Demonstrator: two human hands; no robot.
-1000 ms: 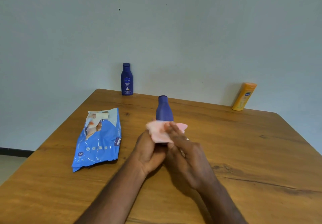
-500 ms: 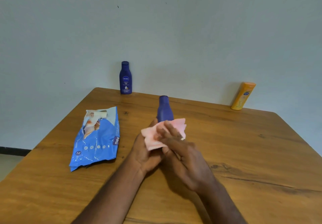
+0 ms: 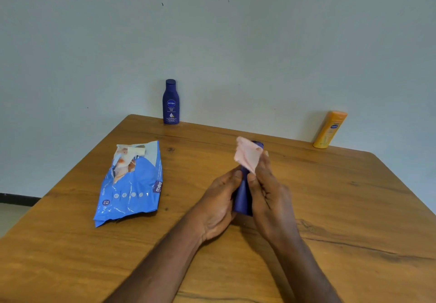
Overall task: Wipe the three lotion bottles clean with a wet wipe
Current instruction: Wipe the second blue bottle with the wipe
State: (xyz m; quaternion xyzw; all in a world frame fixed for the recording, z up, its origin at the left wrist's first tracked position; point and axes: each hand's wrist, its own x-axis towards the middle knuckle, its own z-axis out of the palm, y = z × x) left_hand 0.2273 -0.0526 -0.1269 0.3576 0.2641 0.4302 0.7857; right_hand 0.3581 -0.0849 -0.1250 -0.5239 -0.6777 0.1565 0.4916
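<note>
Left hand (image 3: pixel 218 204) grips blue bottle (image 3: pixel 243 199); right hand (image 3: pixel 269 194) fingers (image 3: pixel 260 163) pinch pink wipe (image 3: pixel 247 155) over its cap.

Soft even daylight, faint shadows, slight wide-angle bowing, perhaps mild blur

One head-worn, wide-angle camera looks forward and down from close above the hands (image 3: pixel 245 199), across the counter (image 3: pixel 354 208) toward the wall (image 3: pixel 236 43).

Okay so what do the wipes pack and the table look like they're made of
Wipes pack: thin glossy plastic film, judging by its crinkles and bright glints. Table: looks like wood with a smooth satin finish, showing grain lines and dark knots; could be veneer or laminate.
</note>
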